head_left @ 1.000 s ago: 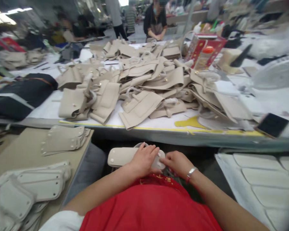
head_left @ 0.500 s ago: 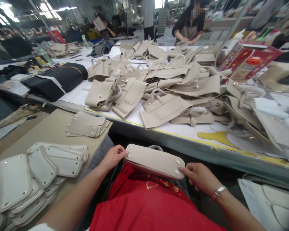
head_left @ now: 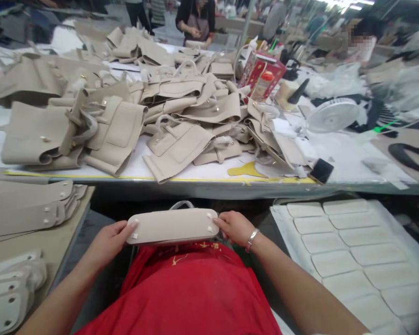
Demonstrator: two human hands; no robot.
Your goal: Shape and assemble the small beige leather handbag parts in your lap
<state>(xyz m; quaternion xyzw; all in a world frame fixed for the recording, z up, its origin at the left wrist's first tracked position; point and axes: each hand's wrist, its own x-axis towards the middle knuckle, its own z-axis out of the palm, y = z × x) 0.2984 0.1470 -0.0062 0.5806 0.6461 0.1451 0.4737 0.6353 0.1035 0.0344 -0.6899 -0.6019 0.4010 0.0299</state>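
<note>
A beige bag base panel, long and round-ended, is held level in front of my red shirt, with small white tabs near its corners. My left hand pinches its left end, thumb on the upper face. At the opposite end, my right hand grips the panel between thumb and fingers. Behind its far edge a pale loop sticks up; what it joins to is hidden below.
Beige bag pieces are heaped along the table ahead. Stacked panels lie at left. Rows of pale pieces cover a board at right. A phone rests near the table edge, with a fan behind. A co-worker stands across.
The view has swung right, bringing the phone, fan and board of pale pieces into sight. Both hands still hold the panel, which now lies more level.
</note>
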